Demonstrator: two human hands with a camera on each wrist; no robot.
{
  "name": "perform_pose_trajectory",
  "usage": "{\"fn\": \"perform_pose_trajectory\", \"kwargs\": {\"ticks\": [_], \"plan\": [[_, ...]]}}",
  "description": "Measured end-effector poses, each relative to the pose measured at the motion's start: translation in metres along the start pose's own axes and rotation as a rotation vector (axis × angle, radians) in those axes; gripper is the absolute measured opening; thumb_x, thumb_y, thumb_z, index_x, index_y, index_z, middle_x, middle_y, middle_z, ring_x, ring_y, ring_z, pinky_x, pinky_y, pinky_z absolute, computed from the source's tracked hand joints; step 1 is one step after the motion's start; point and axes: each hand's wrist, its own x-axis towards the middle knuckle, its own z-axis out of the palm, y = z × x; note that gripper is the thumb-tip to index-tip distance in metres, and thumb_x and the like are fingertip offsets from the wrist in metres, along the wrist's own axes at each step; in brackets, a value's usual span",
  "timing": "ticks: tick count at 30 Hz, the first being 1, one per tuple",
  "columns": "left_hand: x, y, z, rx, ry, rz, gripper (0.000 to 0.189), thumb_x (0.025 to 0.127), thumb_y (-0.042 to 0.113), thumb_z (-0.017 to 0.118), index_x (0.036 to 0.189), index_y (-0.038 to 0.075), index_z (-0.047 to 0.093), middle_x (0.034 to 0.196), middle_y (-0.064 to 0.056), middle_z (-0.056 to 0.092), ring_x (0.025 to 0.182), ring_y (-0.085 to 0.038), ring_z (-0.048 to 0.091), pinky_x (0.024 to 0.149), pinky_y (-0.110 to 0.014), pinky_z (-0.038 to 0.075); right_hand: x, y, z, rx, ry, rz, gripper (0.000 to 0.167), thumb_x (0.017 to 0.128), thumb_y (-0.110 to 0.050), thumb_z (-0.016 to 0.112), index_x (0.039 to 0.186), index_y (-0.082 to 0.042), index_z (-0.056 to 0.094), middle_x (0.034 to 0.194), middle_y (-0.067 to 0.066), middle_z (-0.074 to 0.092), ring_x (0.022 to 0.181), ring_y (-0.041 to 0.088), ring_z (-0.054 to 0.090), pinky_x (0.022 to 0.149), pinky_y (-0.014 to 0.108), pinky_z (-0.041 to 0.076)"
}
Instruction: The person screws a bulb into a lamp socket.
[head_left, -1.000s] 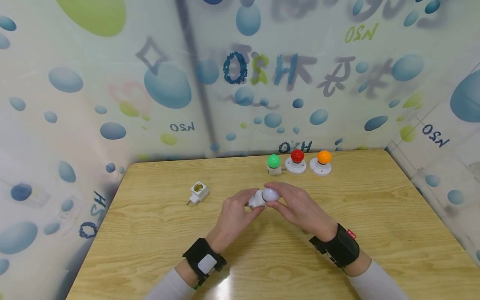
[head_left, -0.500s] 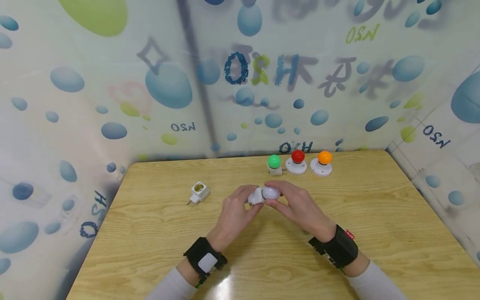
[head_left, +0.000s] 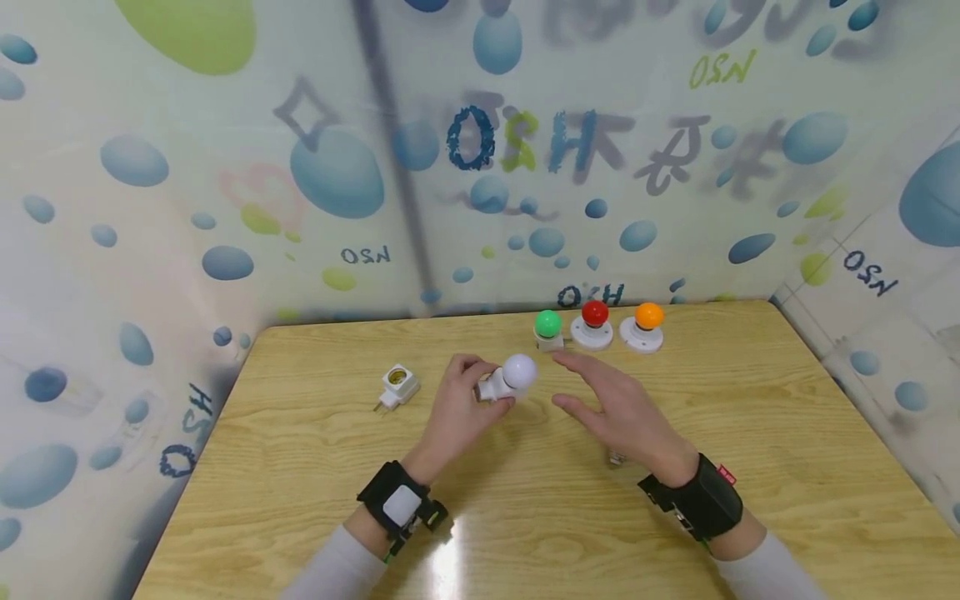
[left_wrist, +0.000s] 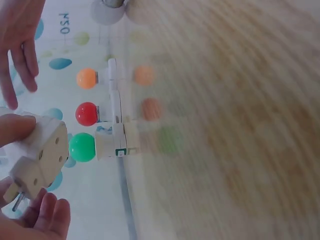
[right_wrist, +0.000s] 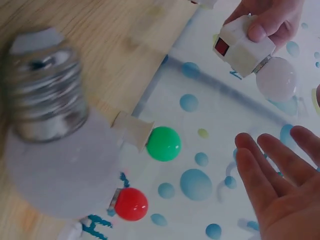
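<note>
My left hand (head_left: 457,417) grips a white plug-in lamp socket (left_wrist: 44,150) above the middle of the table, its metal prong showing in the left wrist view. A white bulb (head_left: 519,372) sits in that socket, tilted up to the right. In the right wrist view the socket's side bears a dark red switch (right_wrist: 221,46). My right hand (head_left: 626,412) is just right of the bulb, apart from it, fingers spread and holding nothing. Close to the right wrist camera is another white bulb (right_wrist: 60,165), screw base up; in the head view my right hand mostly hides it.
Another white plug-in socket (head_left: 398,383) lies to the left, its brass opening facing up. Along the table's back stand a green bulb (head_left: 548,323) in a plug-in socket, and a red bulb (head_left: 595,313) and an orange bulb (head_left: 649,316) on round white bases. A patterned wall rises behind.
My right hand has let go of the white bulb and moved away to the right. My left hand has shifted slightly left and tipped the bulb upward.
</note>
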Motion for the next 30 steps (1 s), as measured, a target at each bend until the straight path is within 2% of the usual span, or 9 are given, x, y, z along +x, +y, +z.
{"fn": "perform_pose_trajectory", "kwargs": {"ticks": [3, 8, 13, 17, 24, 30], "plan": [[0.010, -0.003, -0.001, -0.022, -0.012, -0.022, 0.043, 0.084, 0.016, 0.087, 0.120, 0.002, 0.071, 0.117, -0.011, 0.059, 0.095, -0.023, 0.056, 0.075, -0.034, 0.048, -0.006, 0.007, -0.002, -0.018, 0.033, -0.003, 0.051, 0.099, -0.026, 0.072, 0.145, -0.009, 0.057, 0.143, 0.010, 0.062, 0.128, 0.030, 0.061, 0.101, 0.052, 0.052], [0.031, -0.010, 0.000, -0.025, -0.038, -0.063, 0.046, 0.087, 0.015, 0.085, 0.126, 0.000, 0.067, 0.118, -0.014, 0.065, 0.106, -0.027, 0.063, 0.087, -0.042, 0.054, -0.013, 0.016, -0.004, -0.042, 0.090, -0.038, 0.041, 0.097, -0.017, 0.074, 0.135, -0.007, 0.065, 0.135, 0.009, 0.068, 0.121, 0.028, 0.066, 0.096, 0.050, 0.055], [0.056, -0.016, 0.000, 0.063, -0.078, -0.090, 0.045, 0.088, 0.015, 0.084, 0.125, -0.001, 0.065, 0.117, -0.016, 0.069, 0.107, -0.029, 0.065, 0.093, -0.047, 0.055, -0.015, 0.020, -0.005, -0.061, 0.114, -0.077, 0.035, 0.098, -0.016, 0.073, 0.132, -0.008, 0.068, 0.134, 0.009, 0.068, 0.118, 0.027, 0.067, 0.093, 0.048, 0.057], [0.072, -0.018, -0.001, 0.140, -0.118, -0.085, 0.042, 0.088, 0.016, 0.084, 0.122, -0.002, 0.067, 0.117, -0.016, 0.070, 0.107, -0.030, 0.066, 0.093, -0.047, 0.054, -0.015, 0.022, -0.005, -0.060, 0.134, -0.083, 0.032, 0.098, -0.013, 0.072, 0.129, -0.007, 0.069, 0.131, 0.009, 0.070, 0.115, 0.027, 0.069, 0.091, 0.049, 0.058], [0.094, -0.025, 0.004, 0.209, -0.165, -0.092, 0.037, 0.087, 0.016, 0.085, 0.117, 0.000, 0.072, 0.114, -0.013, 0.073, 0.102, -0.027, 0.067, 0.090, -0.043, 0.054, -0.013, 0.022, -0.006, -0.056, 0.167, -0.102, 0.030, 0.096, -0.008, 0.073, 0.126, -0.007, 0.071, 0.128, 0.008, 0.072, 0.110, 0.026, 0.071, 0.087, 0.048, 0.059], [0.105, -0.037, 0.012, 0.238, -0.182, -0.135, 0.036, 0.085, 0.015, 0.084, 0.116, 0.001, 0.073, 0.115, -0.012, 0.074, 0.108, -0.028, 0.067, 0.094, -0.043, 0.053, -0.014, 0.022, -0.005, -0.054, 0.155, -0.103, 0.030, 0.096, -0.010, 0.073, 0.125, -0.007, 0.072, 0.128, 0.009, 0.072, 0.111, 0.026, 0.071, 0.088, 0.047, 0.059]]}}
